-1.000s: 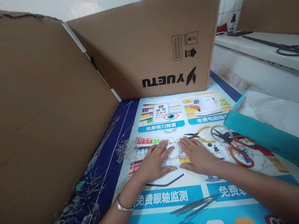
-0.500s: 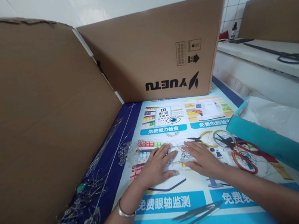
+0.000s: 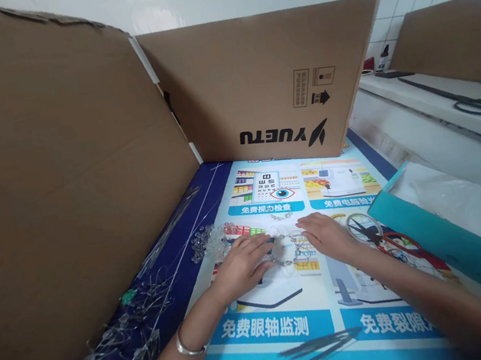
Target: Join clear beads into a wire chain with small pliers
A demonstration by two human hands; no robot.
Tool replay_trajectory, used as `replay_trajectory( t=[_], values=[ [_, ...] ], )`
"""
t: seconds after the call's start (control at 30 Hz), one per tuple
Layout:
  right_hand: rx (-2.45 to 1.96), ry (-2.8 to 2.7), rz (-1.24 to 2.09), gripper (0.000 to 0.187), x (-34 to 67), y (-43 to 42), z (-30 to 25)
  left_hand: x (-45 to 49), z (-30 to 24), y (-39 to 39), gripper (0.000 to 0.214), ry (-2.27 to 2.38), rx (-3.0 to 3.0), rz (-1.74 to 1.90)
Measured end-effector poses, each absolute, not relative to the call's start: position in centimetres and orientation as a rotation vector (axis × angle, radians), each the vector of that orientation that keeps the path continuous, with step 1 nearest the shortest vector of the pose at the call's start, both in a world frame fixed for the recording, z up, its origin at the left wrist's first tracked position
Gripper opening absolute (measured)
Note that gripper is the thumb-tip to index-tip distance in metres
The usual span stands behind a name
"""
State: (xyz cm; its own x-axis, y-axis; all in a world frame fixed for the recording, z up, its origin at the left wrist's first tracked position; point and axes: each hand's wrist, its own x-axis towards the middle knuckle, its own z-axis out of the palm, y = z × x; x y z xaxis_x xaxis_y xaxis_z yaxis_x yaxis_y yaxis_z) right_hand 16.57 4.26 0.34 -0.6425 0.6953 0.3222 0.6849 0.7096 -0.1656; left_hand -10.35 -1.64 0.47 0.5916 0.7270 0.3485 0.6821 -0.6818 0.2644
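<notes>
A ring of wire loops with clear beads point(image 3: 296, 252) lies flat on the printed sheet between my hands. My left hand point(image 3: 245, 262) rests at its left side, fingers stretched out and thumb apart, fingertips at the ring's edge. On the other side is my right hand point(image 3: 328, 238), its fingers extended toward the ring's upper right; whether they touch it, I cannot tell. Neither hand shows anything gripped. Clear loose beads point(image 3: 214, 242) are heaped left of my left hand. A short curved row of beads point(image 3: 281, 217) lies beyond the ring.
Red-handled scissors point(image 3: 398, 240) and a wire coil point(image 3: 357, 222) lie right of my right hand, before a teal box point(image 3: 452, 250). Tangled wire pieces point(image 3: 128, 337) lie at left, dark wire lengths point(image 3: 322, 346) in front. Cardboard panels point(image 3: 261, 79) stand behind and at left.
My hands have drawn apart, uncovering more of the beaded ring. My right hand now covers most of the yellow-handled pliers. The view has shifted slightly.
</notes>
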Motion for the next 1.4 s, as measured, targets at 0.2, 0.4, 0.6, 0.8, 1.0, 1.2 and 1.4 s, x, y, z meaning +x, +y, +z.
replay_trajectory(
  t=[0.2, 0.4, 0.6, 0.8, 1.0, 1.2, 1.4],
  values=[
    [-1.043, -2.677, 0.001, 0.031, 13.0, 8.2, 0.9, -8.6, 1.5, -2.8, 0.049, 1.062, 2.744, 0.493],
    [-1.059, -2.714, 0.013, 0.034, 10.7, 10.2, -0.3, -8.3, 0.5, -2.9, 0.045, 1.074, 2.769, 0.429],
    [-1.132, -2.566, 0.178, 0.030, 10.8, 11.7, -0.8, -8.4, -1.0, -2.4, 0.038, 1.146, 2.745, 0.459],
    [-1.253, -2.146, 0.421, 0.030, 14.4, 12.1, 0.9, -8.1, -1.6, -1.6, 0.038, 1.223, 2.745, 0.487],
    [-1.238, -1.888, 0.615, 0.031, 17.9, 8.2, 3.5, -7.8, -1.9, 2.3, 0.038, 1.212, 2.768, 0.472],
    [-1.211, -1.851, 0.682, 0.024, 18.8, 5.6, 4.2, -7.7, -3.0, 9.8, 0.039, 1.189, 2.738, 0.526],
    [-1.138, -1.921, 0.551, 0.020, 17.7, 3.2, 4.0, -7.7, -3.4, 13.9, 0.040, 1.184, 2.727, 0.555]
  ],
)
